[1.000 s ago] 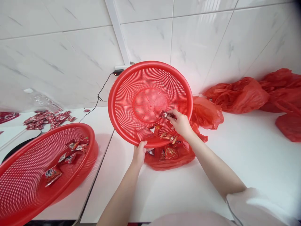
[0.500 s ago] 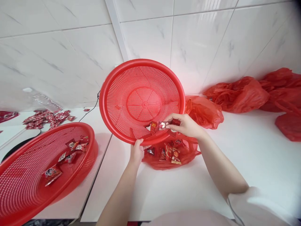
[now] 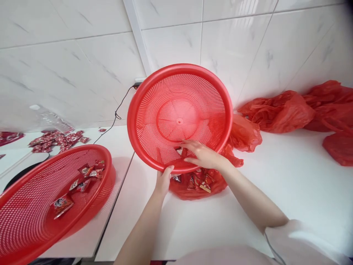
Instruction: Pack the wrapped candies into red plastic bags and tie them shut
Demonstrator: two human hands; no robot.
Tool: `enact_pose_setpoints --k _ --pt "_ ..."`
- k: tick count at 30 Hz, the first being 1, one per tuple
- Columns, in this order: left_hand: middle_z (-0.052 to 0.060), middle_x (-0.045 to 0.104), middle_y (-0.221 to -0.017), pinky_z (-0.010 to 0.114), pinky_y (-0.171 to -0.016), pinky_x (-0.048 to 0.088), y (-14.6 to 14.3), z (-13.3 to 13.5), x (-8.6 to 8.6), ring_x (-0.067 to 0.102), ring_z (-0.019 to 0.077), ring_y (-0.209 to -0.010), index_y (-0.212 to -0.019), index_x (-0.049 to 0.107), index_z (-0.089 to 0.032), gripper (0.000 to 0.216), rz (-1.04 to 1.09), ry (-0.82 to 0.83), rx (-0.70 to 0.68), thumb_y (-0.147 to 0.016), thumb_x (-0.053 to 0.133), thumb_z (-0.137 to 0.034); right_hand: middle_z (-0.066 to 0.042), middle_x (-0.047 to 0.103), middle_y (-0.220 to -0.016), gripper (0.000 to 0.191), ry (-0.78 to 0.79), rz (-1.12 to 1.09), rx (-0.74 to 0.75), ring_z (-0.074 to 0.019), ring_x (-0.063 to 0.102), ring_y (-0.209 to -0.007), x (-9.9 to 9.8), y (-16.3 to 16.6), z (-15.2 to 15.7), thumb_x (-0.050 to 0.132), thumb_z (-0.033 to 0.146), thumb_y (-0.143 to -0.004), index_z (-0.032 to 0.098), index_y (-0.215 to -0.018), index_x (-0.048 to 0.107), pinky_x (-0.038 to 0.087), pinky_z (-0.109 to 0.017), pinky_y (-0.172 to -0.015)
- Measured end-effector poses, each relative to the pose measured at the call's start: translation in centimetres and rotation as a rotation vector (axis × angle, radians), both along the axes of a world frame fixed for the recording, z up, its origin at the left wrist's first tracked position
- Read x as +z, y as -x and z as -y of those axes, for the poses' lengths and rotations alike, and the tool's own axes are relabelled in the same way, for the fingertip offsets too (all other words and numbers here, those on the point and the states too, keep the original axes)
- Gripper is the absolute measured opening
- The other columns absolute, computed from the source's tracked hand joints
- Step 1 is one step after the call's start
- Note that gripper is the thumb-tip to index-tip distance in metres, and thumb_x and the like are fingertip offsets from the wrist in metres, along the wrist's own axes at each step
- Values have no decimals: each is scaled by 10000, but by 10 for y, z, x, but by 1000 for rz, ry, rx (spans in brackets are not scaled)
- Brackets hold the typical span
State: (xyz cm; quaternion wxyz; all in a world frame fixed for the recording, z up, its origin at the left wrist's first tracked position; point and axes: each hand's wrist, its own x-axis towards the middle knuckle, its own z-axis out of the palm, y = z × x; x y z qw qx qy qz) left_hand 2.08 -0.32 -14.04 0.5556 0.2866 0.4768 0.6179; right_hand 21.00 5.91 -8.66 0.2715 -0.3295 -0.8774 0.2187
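Note:
A red perforated plastic basket (image 3: 179, 99) is tipped toward me, its open side facing me. My left hand (image 3: 163, 181) is closed on its lower rim, thumb over the edge. Inside the basket, my right hand (image 3: 202, 154) has its fingers apart beside a small red-and-white wrapped packet (image 3: 181, 151) near the lower wall; the packet is partly hidden by the fingers. Below the tilted rim lies an open red plastic bag (image 3: 215, 189) on the white table, with several red snack packets (image 3: 198, 182) in it.
At the left stands a second red basket (image 3: 109, 173) holding several packets (image 3: 63, 204). Behind it are a heap of small red packets (image 3: 55, 140) and a clear bottle (image 3: 51, 118). A black cable (image 3: 118, 114) runs along the wall. Filled red bags (image 3: 284, 110) lie at the right.
The tilted basket has shifted right and tipped further. The packets my right hand was gathering have left the basket except one; that hand's fingers have spread apart.

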Motion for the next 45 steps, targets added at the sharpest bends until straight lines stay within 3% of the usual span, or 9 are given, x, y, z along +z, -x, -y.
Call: enact_pose_setpoints --k 5,10,16,20,23,28,36,41,45 --pt "54 698 -898 343 -641 562 -2 1 -1 687 262 -842 -1048 588 -162 434 0 32 -16 -639 668 -282 -66 657 -1019 277 91 79 61 -210 619 -920 3 -1 2 653 306 -811 205 -1068 635 493 -354 -806" --pt "41 678 -934 328 -644 561 5 -6 4 673 223 -835 -1046 559 -190 423 45 17 71 -635 636 -257 -26 677 -986 302 141 69 169 -191 614 -892 29 -14 12 677 389 -799 224 -1047 629 470 -311 -778" --pt "24 658 -993 345 -680 569 17 -11 11 652 204 -876 -945 571 -214 278 103 -19 146 -674 624 -244 -23 695 -962 361 203 107 90 -200 626 -840 38 -19 20 740 477 -710 233 -964 660 468 -301 -698" --pt "13 671 -945 313 -638 562 23 -12 11 659 190 -819 -907 569 -209 236 147 -57 167 -682 626 -253 -52 707 -809 396 340 88 -188 -215 653 -720 30 -29 15 600 587 -799 201 -838 680 478 -317 -630" --pt "11 683 -834 234 -510 506 26 -11 10 649 161 -676 -870 575 -188 221 133 -41 147 -678 630 -285 -72 703 -753 478 416 -118 -400 -222 665 -655 23 -34 6 564 600 -825 174 -1026 645 509 -330 -602" --pt "28 649 -640 269 -428 457 31 -7 10 588 172 -487 -855 581 -176 407 67 -173 -30 -641 633 -519 -59 726 -850 300 683 -712 -367 -187 693 -658 23 -28 -8 520 406 -887 167 -1046 608 586 -322 -625" --pt "77 653 -1074 202 -457 348 81 -21 14 483 52 -450 -1090 422 -253 275 108 -223 809 -860 423 -403 -65 731 -848 192 614 -1108 -570 -205 707 -680 43 -54 -9 563 324 -827 168 -907 641 608 -322 -572" --pt "22 616 -966 188 -440 300 89 -25 10 422 35 -429 -1056 408 -247 264 18 -215 870 -821 481 -343 -53 727 -898 188 485 -1175 -595 -208 711 -739 43 -74 -11 597 336 -809 187 -918 634 615 -328 -596" --pt "-18 597 -837 186 -397 261 59 -23 2 393 37 -391 -1057 437 -222 281 -128 -275 733 -796 520 -286 -47 728 -899 202 470 -1172 -590 -208 711 -755 43 -76 -10 618 348 -798 194 -928 633 615 -329 -617"
